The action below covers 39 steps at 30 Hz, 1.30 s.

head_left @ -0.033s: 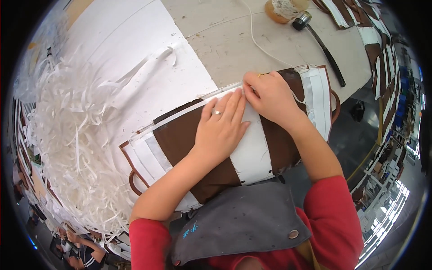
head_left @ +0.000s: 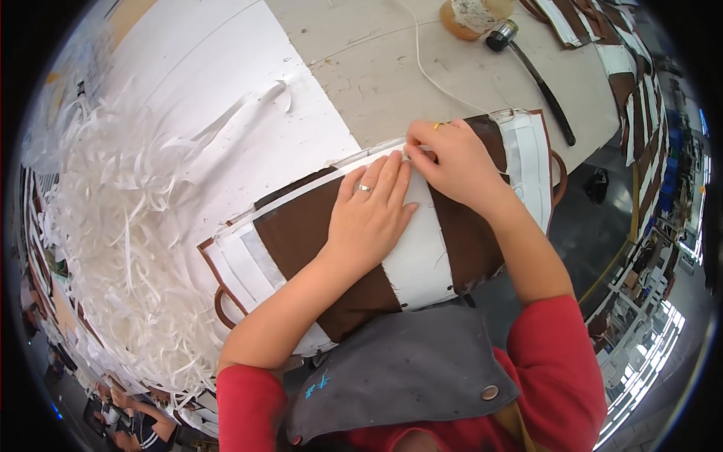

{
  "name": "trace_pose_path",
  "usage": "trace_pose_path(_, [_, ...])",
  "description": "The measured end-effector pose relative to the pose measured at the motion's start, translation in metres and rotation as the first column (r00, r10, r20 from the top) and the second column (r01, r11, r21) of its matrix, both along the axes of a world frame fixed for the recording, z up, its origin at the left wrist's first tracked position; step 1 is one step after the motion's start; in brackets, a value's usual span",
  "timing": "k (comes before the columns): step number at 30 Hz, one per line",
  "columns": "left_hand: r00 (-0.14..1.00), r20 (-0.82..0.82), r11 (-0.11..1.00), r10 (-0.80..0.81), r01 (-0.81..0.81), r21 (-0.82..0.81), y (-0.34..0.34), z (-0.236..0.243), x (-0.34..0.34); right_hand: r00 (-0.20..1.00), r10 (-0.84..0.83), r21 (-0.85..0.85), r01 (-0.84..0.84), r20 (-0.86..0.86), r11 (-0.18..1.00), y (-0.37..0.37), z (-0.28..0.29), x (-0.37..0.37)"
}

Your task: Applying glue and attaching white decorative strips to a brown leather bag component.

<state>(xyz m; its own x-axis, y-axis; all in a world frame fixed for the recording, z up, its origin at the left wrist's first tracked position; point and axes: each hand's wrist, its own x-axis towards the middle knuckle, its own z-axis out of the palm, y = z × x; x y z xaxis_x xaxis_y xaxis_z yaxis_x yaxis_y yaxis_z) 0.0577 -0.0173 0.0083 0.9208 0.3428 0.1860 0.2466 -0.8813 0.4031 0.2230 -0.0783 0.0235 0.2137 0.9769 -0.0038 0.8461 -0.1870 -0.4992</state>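
Observation:
A bag-like panel [head_left: 473, 233] with brown and white bands, brown-edged ends and a loop handle at each side lies at the bench edge. My left hand [head_left: 373, 211], with a silver ring, lies on its middle white band, fingers stretched toward the upper edge. My right hand [head_left: 444, 162], with a yellow ring, is closed in a pinch at the white edge strip just right of my left fingertips; the fingertips are partly hidden. A thin white cord [head_left: 422, 60] runs across the bench down toward the panel near my right hand.
A pile of white strips [head_left: 128, 241] covers the left. A black-handled hammer [head_left: 544, 87] and a tan container [head_left: 463, 19] lie at the upper right, beside stacked brown-and-white pieces [head_left: 625, 98]. A person [head_left: 154, 426] works at lower left. A grey apron [head_left: 399, 377] covers my front.
The panel has shifted very slightly to the left. My right fingertips have moved a little at the edge strip; otherwise little differs.

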Motion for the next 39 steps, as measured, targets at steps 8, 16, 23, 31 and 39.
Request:
trace_pose_path(8, [0.999,-0.023,0.993,0.038,-0.035,0.115,0.0,-0.008,0.007,0.848,-0.294,-0.157,0.249,-0.441,0.956,-0.022,0.018,0.04])
trace_pose_path(16, [0.997,-0.075,0.991,0.025,-0.015,0.131,0.0,-0.009,0.011,0.926,-0.233,-0.123,0.206,-0.295,0.971,-0.02,0.005,0.043])
trace_pose_path(23, [0.997,-0.043,0.993,-0.062,0.066,0.1,-0.008,-0.007,0.034,0.989,-0.142,0.003,0.142,0.03,0.99,-0.021,0.001,0.032])
trace_pose_path(31, [0.996,-0.062,0.99,-0.061,0.068,0.12,-0.015,-0.011,0.039,0.935,-0.287,-0.058,0.281,-0.208,0.958,-0.035,0.018,0.046])
trace_pose_path(39, [0.999,-0.048,0.986,0.001,0.007,0.168,-0.017,-0.009,0.05,0.926,-0.359,-0.026,0.359,-0.119,0.933,-0.037,0.009,0.053])
